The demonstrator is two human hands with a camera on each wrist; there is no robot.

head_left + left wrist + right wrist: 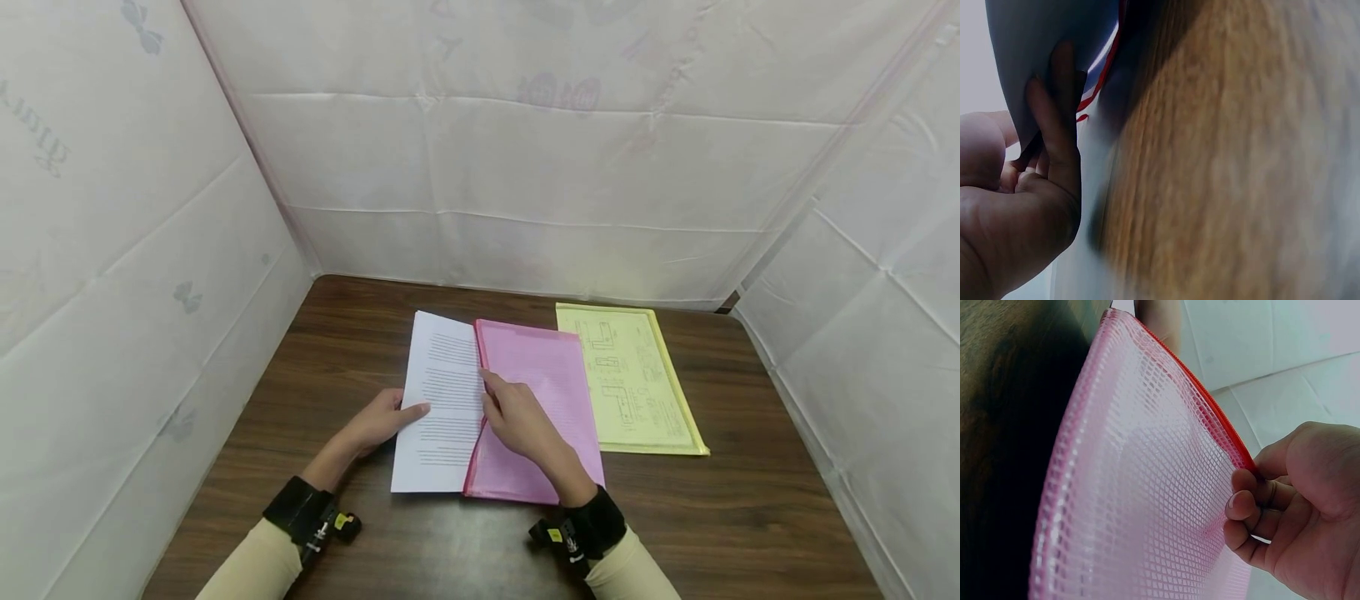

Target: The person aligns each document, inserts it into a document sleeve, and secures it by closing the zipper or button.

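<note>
Your right hand point(525, 421) pinching pink mesh pouch point(551, 392) zipper edge, left hand point(382, 421) gripping printed sheets point(442, 400); sheets roughly half inside pouch.

The pouch point(543, 400) is pink mesh, a fine grid of small squares, with a red zip edge point(1222, 419). The sheet point(442, 400) is white with rows of dark printed lines. The folder point(637, 383) beside it is pale yellow and shows line drawings through its cover. The surface point(750, 500) is dark brown with wood grain. The sleeves point(255, 567) are beige, the wrist straps point(300, 508) black with small yellow tags. The surrounding walls point(525, 167) are white with faint pinkish prints.
</note>
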